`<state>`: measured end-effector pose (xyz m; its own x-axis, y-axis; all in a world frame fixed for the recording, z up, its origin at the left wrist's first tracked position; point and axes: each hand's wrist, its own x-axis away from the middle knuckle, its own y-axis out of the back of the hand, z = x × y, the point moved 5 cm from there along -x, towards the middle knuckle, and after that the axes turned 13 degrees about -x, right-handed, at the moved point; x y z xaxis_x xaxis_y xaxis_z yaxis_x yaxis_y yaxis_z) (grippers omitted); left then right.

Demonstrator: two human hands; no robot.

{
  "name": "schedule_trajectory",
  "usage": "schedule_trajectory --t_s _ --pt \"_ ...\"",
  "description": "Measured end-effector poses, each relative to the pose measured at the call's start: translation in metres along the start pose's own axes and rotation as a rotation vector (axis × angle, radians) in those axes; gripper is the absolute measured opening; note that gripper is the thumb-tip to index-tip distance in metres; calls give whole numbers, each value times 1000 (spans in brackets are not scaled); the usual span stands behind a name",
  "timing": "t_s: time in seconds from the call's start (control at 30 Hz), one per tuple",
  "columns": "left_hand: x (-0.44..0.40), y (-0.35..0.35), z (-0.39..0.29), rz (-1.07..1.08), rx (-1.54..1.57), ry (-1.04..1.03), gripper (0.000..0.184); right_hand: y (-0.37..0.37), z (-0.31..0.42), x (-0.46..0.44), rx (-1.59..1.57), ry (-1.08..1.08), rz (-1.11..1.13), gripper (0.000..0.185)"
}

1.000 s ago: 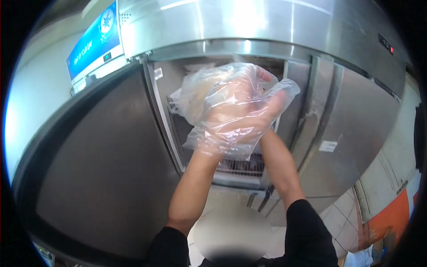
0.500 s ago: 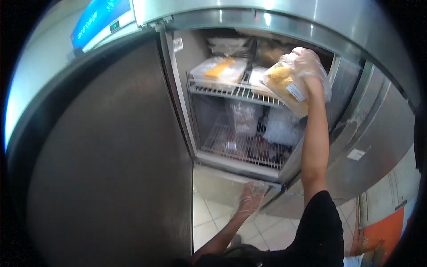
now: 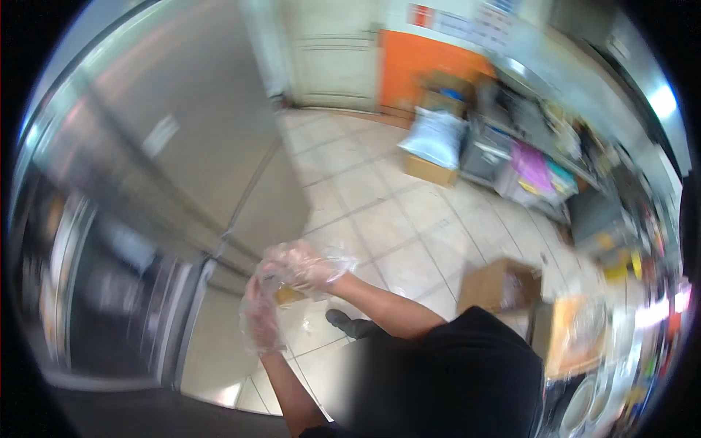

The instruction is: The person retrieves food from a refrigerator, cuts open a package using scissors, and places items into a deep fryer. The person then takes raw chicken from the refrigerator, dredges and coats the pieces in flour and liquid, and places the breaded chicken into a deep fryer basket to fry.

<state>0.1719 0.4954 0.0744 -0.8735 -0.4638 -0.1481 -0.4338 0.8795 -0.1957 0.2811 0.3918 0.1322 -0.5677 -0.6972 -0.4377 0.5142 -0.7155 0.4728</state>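
Observation:
My right hand (image 3: 301, 266), in a clear plastic glove, is closed on the top of a clear bag with yellow food (image 3: 288, 295) inside. Beside it, my left hand (image 3: 261, 317), gloved the same way, grips the bag from the left. The bag hangs low in front of my body and is mostly covered by my hands. Motion blur hides the exact finger positions. To the left, the compartment of a steel refrigerator (image 3: 120, 292) stands open, its contents smeared.
A closed steel refrigerator door (image 3: 212, 109) rises beside the opening. On the tiled floor (image 3: 365, 190) are a cardboard box (image 3: 478, 288) near me and a white sack (image 3: 436, 137) on another box. A cluttered steel counter (image 3: 537, 139) lines the far right.
My view has swung right, away from the refrigerator shelves. My right hand has brought the bag of yellow food out and down, and my left hand has come up to it.

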Motion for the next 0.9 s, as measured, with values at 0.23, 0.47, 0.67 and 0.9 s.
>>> schedule_trajectory --t_s 0.23,0.47,0.67,0.9 --pt "4 -228 -67 351 -736 -213 18 217 58 127 221 -81 -491 16" --pt "5 -467 -25 600 -602 -197 15 384 28 277 568 -301 -907 18" --pt "65 -735 -9 879 -362 -819 12 545 -23 422 814 -498 -1305 14" --pt "89 -952 54 1194 -194 -518 9 692 -21 520 1173 -793 -1254 21"
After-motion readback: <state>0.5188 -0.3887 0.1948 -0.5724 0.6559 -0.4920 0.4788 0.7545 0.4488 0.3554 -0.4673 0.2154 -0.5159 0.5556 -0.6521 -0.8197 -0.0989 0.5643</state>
